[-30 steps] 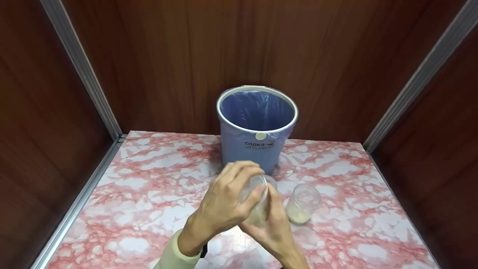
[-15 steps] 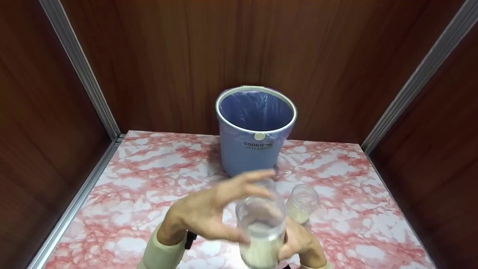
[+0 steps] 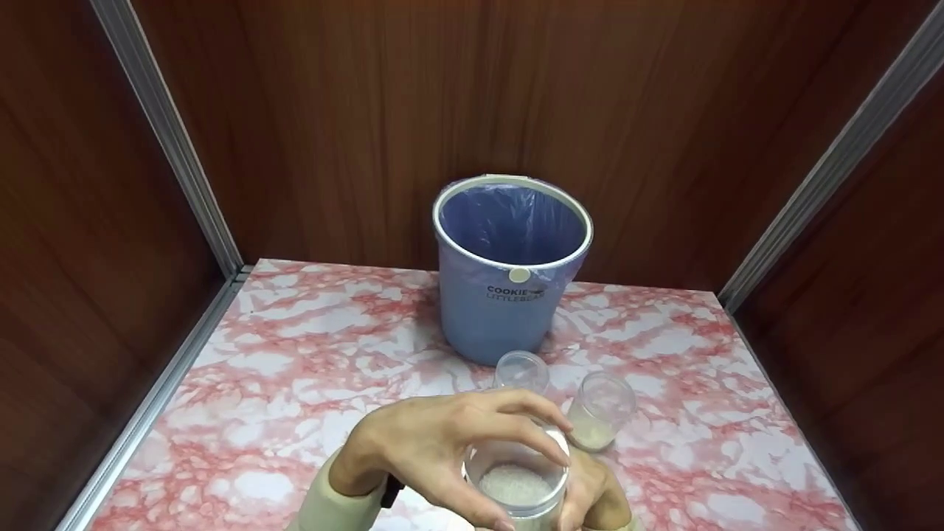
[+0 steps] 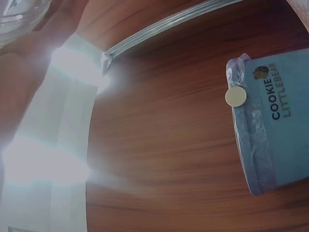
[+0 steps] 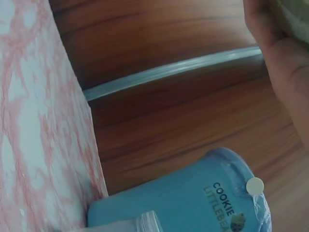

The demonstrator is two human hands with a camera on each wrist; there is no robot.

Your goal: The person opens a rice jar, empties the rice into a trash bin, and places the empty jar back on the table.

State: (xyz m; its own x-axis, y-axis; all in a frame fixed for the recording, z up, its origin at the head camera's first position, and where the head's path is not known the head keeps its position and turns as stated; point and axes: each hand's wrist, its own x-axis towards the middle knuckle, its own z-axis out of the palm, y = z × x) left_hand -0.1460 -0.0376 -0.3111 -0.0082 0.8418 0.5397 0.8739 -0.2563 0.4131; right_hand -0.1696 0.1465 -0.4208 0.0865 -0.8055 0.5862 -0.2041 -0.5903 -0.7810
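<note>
Low in the head view, a clear plastic jar (image 3: pixel 537 510) with pale grains inside faces mouth-up toward the camera. My left hand (image 3: pixel 450 442) arches over its top, thumb on the near side and fingers along the far rim. From the right, my right hand (image 3: pixel 596 487) grips the jar's side, partly hidden behind it. Only an edge of the jar (image 4: pixel 19 19) shows beside the left hand (image 4: pixel 24 77) in the left wrist view. In the right wrist view, the right hand (image 5: pixel 285 63) holds the jar (image 5: pixel 297 17) at the top corner.
Beyond the hands stands a blue bin (image 3: pixel 498 324) with a bag liner. Two clear jars stand nearer: one (image 3: pixel 522 369) partly covered by the left hand, another (image 3: pixel 603 405) with pale contents. Wood panels (image 3: pixel 354 133) enclose the marbled red-white table (image 3: pixel 317 346).
Both hands were around the jar. The left hand lifted off with fingers spread while the jar came lower and nearer, then closed over the rim. The jar behind came into clearer view.
</note>
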